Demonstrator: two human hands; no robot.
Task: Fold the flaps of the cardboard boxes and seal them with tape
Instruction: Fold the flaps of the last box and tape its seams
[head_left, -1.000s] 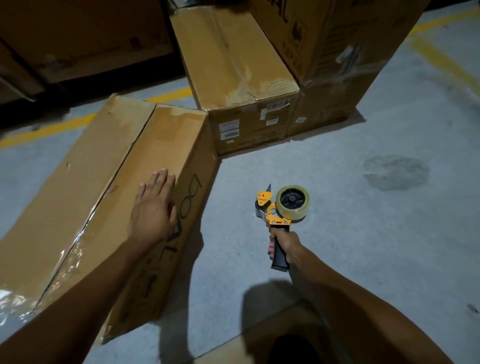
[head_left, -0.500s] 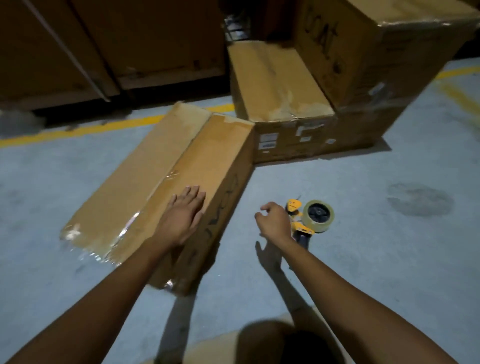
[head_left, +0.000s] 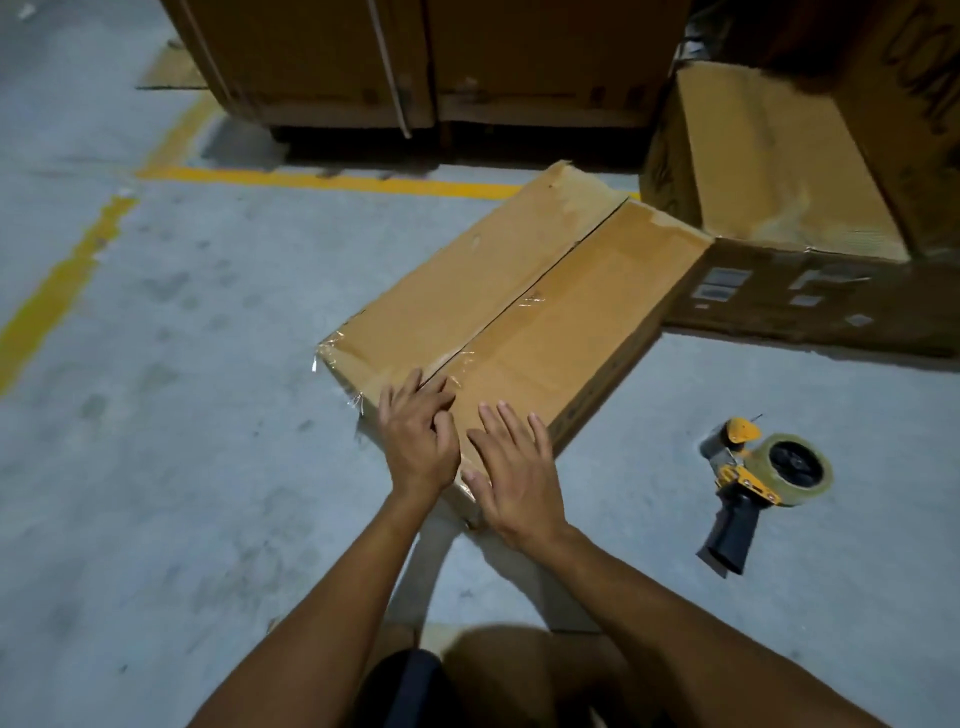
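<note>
A long flat cardboard box (head_left: 561, 291) lies on the concrete floor with its two top flaps closed along a centre seam; clear tape covers the seam's near half and the near end. My left hand (head_left: 418, 436) rests on the near end over the seam, fingers lightly bent. My right hand (head_left: 514, 467) presses flat beside it on the right flap, fingers straight. The orange and black tape dispenser (head_left: 753, 478) with its roll lies on the floor to the right, apart from both hands.
A second closed box (head_left: 779, 171) sits behind on the right, against a taller carton (head_left: 914, 104). Large cartons (head_left: 415, 57) stand at the back. Yellow floor lines (head_left: 322, 179) cross the concrete on the left. My knee fills the bottom edge.
My right hand set the tape dispenser on the floor and came over onto the box. My left hand slid to the near end. My view swung left and nearer.
</note>
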